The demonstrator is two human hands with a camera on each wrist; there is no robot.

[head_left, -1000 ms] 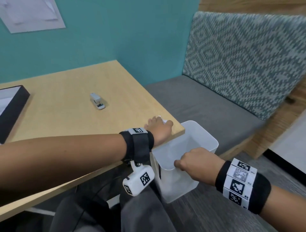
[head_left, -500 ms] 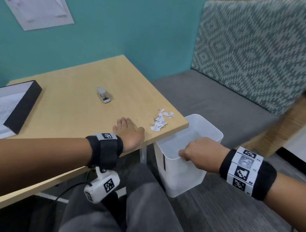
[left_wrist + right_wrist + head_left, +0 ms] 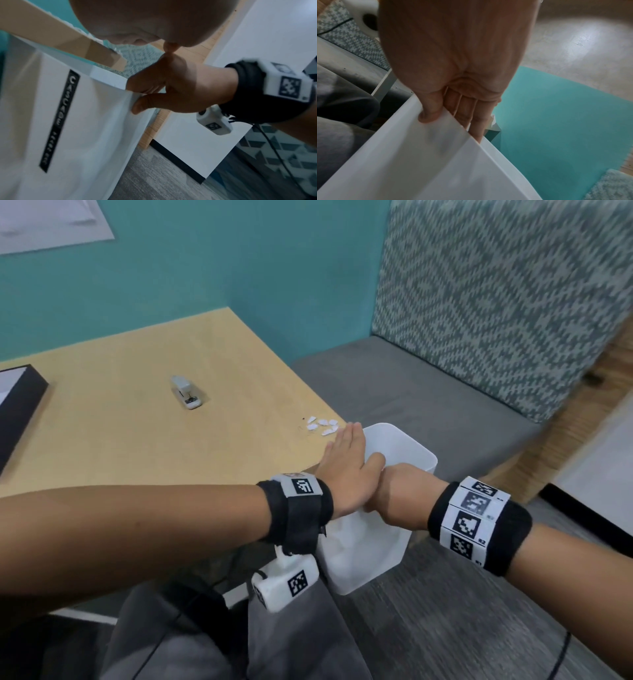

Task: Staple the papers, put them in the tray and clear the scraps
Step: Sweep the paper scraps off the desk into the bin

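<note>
A few white paper scraps lie at the right corner of the wooden table. My left hand lies flat with straight fingers at that corner edge, just right of the scraps and partly over the bin. My right hand grips the near rim of the white plastic bin, held up against the table edge. In the right wrist view the thumb presses one side of the bin wall, with the fingers on the other. In the left wrist view the right hand pinches the bin's rim.
A small grey stapler sits mid-table. The black tray holding paper stands at the left edge. A grey bench seat with a patterned backrest runs behind the bin. My grey-trousered legs are below the table.
My left hand has swept right along the table to the corner, reaching the bin rim. Fewer scraps show on the table. The bin sits higher and closer to the table edge.
</note>
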